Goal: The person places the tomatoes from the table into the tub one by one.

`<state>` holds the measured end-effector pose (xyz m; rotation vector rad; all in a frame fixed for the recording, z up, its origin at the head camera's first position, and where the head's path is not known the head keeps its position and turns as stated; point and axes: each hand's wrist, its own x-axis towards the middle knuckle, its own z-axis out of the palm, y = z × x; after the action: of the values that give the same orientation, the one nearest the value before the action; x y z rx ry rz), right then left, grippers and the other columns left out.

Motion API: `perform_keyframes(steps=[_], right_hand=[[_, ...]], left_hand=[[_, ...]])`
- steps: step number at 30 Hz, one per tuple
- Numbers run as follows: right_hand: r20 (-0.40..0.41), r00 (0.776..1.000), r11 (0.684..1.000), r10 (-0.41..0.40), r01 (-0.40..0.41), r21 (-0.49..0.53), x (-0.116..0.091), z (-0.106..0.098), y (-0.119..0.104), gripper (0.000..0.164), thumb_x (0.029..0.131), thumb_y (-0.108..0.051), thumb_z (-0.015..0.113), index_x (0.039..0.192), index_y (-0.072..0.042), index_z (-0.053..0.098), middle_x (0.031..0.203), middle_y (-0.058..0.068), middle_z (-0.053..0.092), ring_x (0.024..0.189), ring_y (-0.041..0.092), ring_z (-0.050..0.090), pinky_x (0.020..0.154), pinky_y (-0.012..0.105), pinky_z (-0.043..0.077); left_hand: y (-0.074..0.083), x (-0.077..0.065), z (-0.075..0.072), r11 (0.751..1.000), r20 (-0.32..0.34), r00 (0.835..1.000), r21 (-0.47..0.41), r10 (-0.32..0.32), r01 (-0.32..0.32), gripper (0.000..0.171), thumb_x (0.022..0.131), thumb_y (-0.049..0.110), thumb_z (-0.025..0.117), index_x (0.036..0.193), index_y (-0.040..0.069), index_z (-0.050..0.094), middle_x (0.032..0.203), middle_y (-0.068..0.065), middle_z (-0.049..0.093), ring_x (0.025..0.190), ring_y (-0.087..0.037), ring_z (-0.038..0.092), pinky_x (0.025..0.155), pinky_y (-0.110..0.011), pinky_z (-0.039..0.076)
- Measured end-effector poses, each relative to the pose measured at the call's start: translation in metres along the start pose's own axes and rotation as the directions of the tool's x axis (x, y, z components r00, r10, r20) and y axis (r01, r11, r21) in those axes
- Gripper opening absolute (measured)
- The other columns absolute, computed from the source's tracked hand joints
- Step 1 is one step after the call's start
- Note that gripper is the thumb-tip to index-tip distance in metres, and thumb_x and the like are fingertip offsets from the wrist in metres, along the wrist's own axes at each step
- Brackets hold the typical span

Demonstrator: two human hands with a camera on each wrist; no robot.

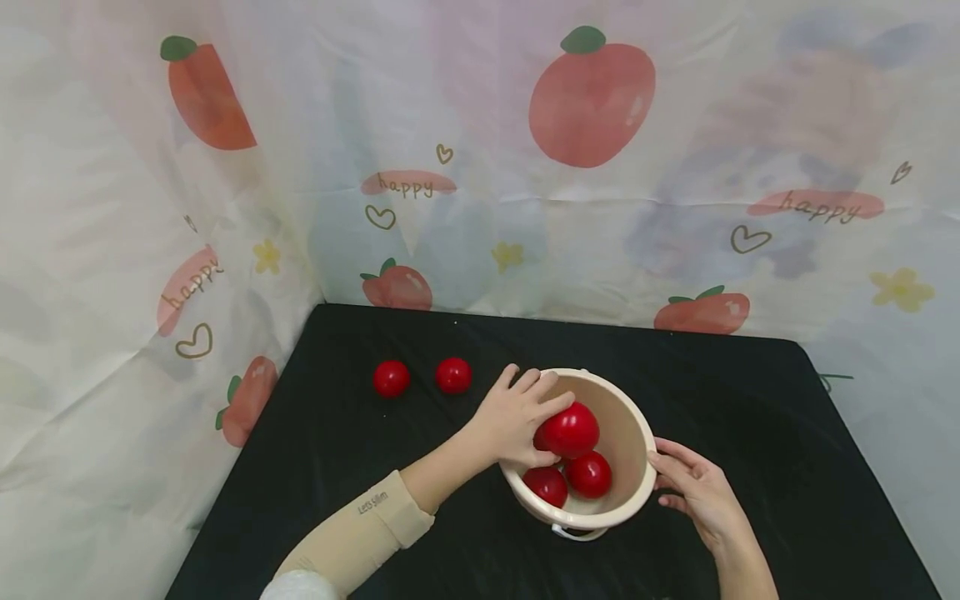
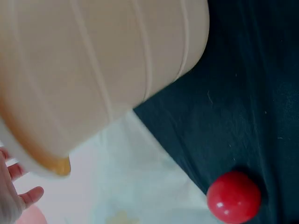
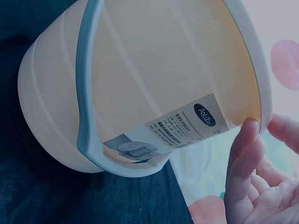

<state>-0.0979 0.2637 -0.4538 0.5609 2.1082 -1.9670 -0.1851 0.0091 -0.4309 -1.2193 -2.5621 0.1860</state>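
Note:
A cream bucket [image 1: 637, 492] stands on the black table, with several shiny red balls inside, two of them a lower ball [image 1: 588, 475] and another [image 1: 546, 485]. My left hand [image 1: 513, 421] reaches over the bucket's left rim. Its thumb and a finger lie round a larger-looking red ball [image 1: 573, 429] above the others, while its other fingers stick out straight. In the left wrist view part of a hand [image 2: 14, 198] shows beyond the rim. My right hand [image 3: 261, 182] pinches the right rim between thumb and fingers.
Two red balls, one [image 1: 392, 379] and another [image 1: 453, 376], lie on the black tablecloth [image 1: 337, 433] left of the bucket. The bucket's handle [image 3: 86, 93] hangs down its near side, by a printed label [image 3: 168, 130]. A fruit-print curtain [image 1: 480, 125] surrounds the table's back and sides.

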Motion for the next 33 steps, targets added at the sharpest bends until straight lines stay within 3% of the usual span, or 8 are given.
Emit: perform_keyframes(steps=[4,9,12,18,23,28,31,33], right_hand=[[0.004,1.000,1.000,-0.001,0.001,0.007,0.000,0.001,0.000,0.012,0.087,-0.023,0.062,0.095,-0.032,0.058,0.081,-0.013,0.066,0.067,0.006,0.059,0.056,0.025,0.051],[0.007,1.000,1.000,-0.006,0.006,0.019,0.000,0.001,0.000,0.015,0.088,-0.021,0.062,0.089,-0.036,0.060,0.080,-0.013,0.066,0.066,0.007,0.059,0.055,0.024,0.051],[0.007,1.000,1.000,-0.006,0.006,0.018,0.000,0.001,0.001,0.016,0.088,-0.021,0.062,0.087,-0.037,0.059,0.079,-0.013,0.066,0.065,0.006,0.059,0.054,0.024,0.051],[0.005,1.000,1.000,-0.008,0.008,0.012,0.001,0.001,0.000,0.015,0.088,-0.022,0.062,0.088,-0.037,0.059,0.079,-0.013,0.066,0.065,0.006,0.059,0.054,0.024,0.051],[0.012,1.000,1.000,-0.006,0.006,0.017,0.001,0.000,0.002,0.018,0.088,-0.021,0.061,0.086,-0.038,0.059,0.078,-0.013,0.066,0.065,0.006,0.059,0.054,0.024,0.050],[0.025,1.000,1.000,-0.017,0.016,0.015,0.006,-0.003,0.009,0.011,0.087,-0.024,0.062,0.095,-0.032,0.061,0.080,-0.013,0.066,0.067,0.007,0.060,0.055,0.025,0.051],[0.048,0.998,0.998,-0.051,0.050,0.023,0.011,-0.007,0.017,0.020,0.087,-0.026,0.062,0.107,-0.022,0.061,0.082,-0.010,0.067,0.068,0.008,0.060,0.055,0.027,0.051],[0.059,0.997,0.998,-0.056,0.055,0.019,0.012,-0.008,0.018,0.023,0.087,-0.028,0.062,0.109,-0.022,0.060,0.082,-0.011,0.067,0.068,0.008,0.060,0.056,0.026,0.052]], left_hand=[[0.011,0.008,0.007,0.996,0.087,0.992,0.014,0.091,-0.092,0.077,0.066,0.066,0.059,0.133,0.034,0.039,0.129,0.004,0.040,0.117,-0.015,0.036,0.098,-0.041,0.032],[0.024,0.015,0.017,0.972,0.180,0.961,0.061,0.212,-0.226,0.077,0.066,0.069,0.057,0.133,0.037,0.038,0.128,0.006,0.042,0.115,-0.013,0.037,0.096,-0.040,0.031],[0.031,0.020,0.020,0.945,0.250,0.929,0.109,0.275,-0.309,0.076,0.067,0.072,0.054,0.134,0.040,0.035,0.130,0.008,0.040,0.116,-0.013,0.037,0.096,-0.039,0.031],[0.045,0.027,0.022,0.871,0.396,0.846,0.184,0.359,-0.456,0.079,0.068,0.072,0.054,0.137,0.045,0.027,0.136,0.011,0.034,0.121,-0.012,0.032,0.099,-0.038,0.029],[0.051,0.030,0.024,0.844,0.473,0.807,0.212,0.353,-0.493,0.082,0.067,0.072,0.057,0.137,0.047,0.023,0.139,0.012,0.031,0.124,-0.011,0.029,0.101,-0.037,0.028],[0.052,0.031,0.027,0.845,0.499,0.799,0.215,0.336,-0.490,0.084,0.066,0.072,0.058,0.137,0.048,0.021,0.139,0.013,0.030,0.124,-0.010,0.029,0.100,-0.035,0.029],[0.053,0.030,0.028,0.847,0.516,0.792,0.210,0.328,-0.488,0.085,0.065,0.071,0.059,0.137,0.048,0.020,0.140,0.014,0.029,0.125,-0.010,0.028,0.100,-0.034,0.030],[0.053,0.029,0.028,0.848,0.524,0.789,0.212,0.320,-0.485,0.086,0.065,0.071,0.060,0.137,0.048,0.020,0.140,0.014,0.028,0.125,-0.009,0.028,0.100,-0.034,0.030]])
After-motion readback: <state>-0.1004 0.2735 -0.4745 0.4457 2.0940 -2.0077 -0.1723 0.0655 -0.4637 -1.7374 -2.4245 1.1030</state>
